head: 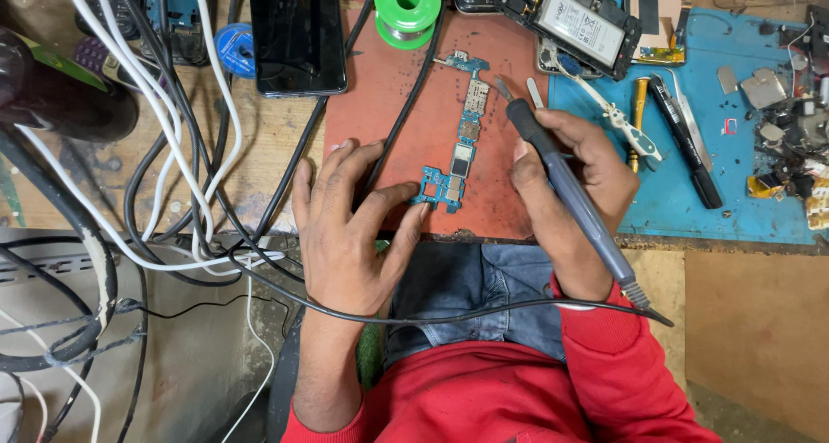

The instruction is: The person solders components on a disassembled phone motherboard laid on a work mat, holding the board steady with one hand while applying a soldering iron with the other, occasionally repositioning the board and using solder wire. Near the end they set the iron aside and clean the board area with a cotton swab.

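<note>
A long blue phone circuit board (459, 141) lies on a reddish mat (406, 115) at the bench's front edge. My left hand (345, 227) rests flat on the mat, its fingertips touching the board's lower end. My right hand (566, 175) grips a soldering iron (561, 184) with a grey-blue handle. The iron's metal tip hovers just right of the board's upper part. Its black cord runs back across my lap.
A green solder spool (407, 8) and a dark phone (298, 33) lie at the back. A blue mat (734, 149) on the right holds tweezers, a black pen-like tool, an opened phone and small metal parts. White and black cables (173, 149) tangle at left.
</note>
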